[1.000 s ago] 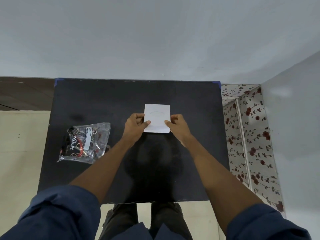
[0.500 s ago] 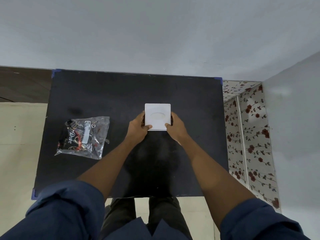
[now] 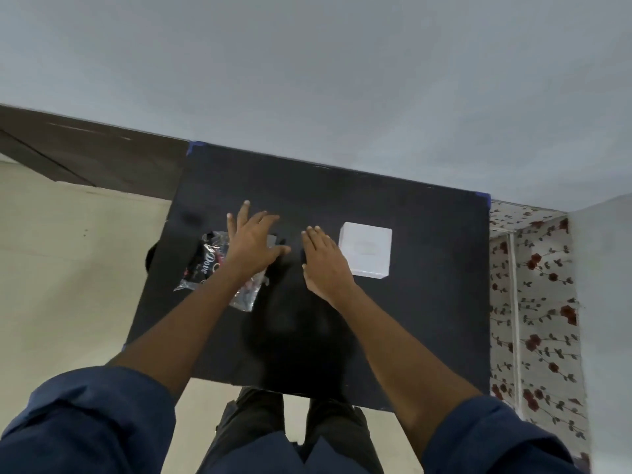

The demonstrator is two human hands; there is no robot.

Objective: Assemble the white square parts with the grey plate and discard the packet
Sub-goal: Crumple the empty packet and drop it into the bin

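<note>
Head view looks down on a black surface (image 3: 393, 319) set against a grey wall, with pale floor to its left and rose-patterned wallpaper to its right. 2 bare forearms in rolled blue sleeves reach over the near edge. The white square part (image 3: 365, 249) lies flat on the right half of the surface, untouched, just beside the right hand (image 3: 323, 261) on that hand's outer side; whether the grey plate sits inside it cannot be told. The right hand is flat and palm-down, its fingers (image 3: 313, 236) straight and held together, holding nothing. The clear packet (image 3: 213, 265) with dark printed contents lies on the left half of the surface, partly under the left hand (image 3: 251, 246). That hand's fingers (image 3: 244, 213) are spread wide above the packet's far end, palm-down; whether they press on the packet or hover over it cannot be told.
</note>
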